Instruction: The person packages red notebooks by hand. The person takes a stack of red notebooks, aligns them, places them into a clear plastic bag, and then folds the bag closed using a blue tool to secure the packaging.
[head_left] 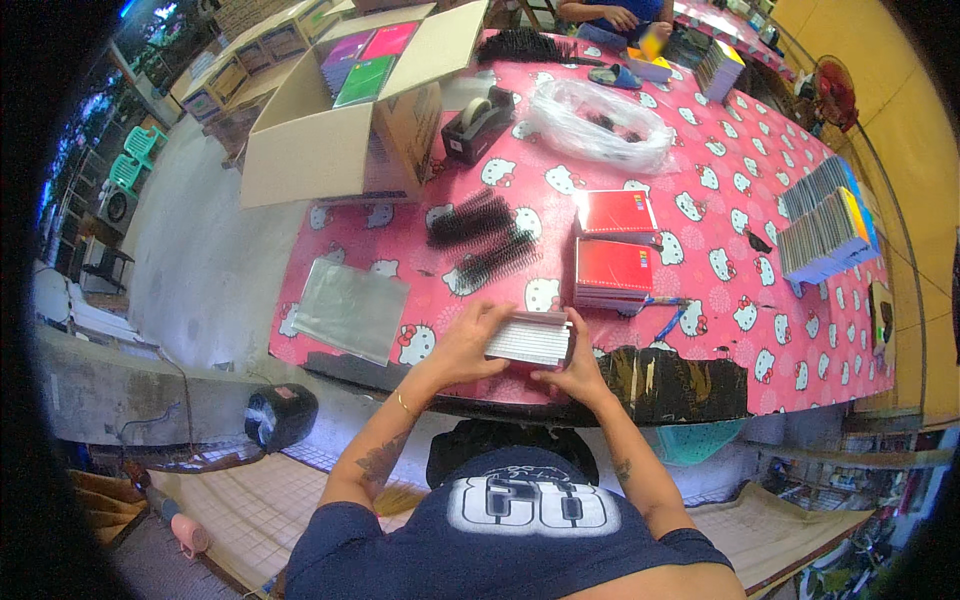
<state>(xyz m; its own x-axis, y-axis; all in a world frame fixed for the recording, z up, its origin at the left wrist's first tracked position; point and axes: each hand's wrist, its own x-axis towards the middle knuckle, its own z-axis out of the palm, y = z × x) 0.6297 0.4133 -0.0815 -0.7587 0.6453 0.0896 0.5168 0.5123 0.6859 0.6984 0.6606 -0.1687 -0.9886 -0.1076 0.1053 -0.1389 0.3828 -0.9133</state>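
Between my two hands, just above the table's near edge, is a small notebook [530,341] with a white, lined face turned up. My left hand [470,345] is closed on its left side, and my right hand [578,365] grips its right side. Just beyond my right hand stand two stacks of red-covered notebooks [613,262]. Black spiral binding coils [485,238] lie in a bundle past my left hand. Flat transparent plastic sleeves [352,308] rest to the left of it.
An open cardboard box [310,160] holds colourful notebooks at the far left. Beside it stands a black tape dispenser [478,125]. A clear plastic bag [600,125] lies farther back. Rows of stacked notebooks [825,225] occupy the right side. Another person [620,15] sits at the far edge.
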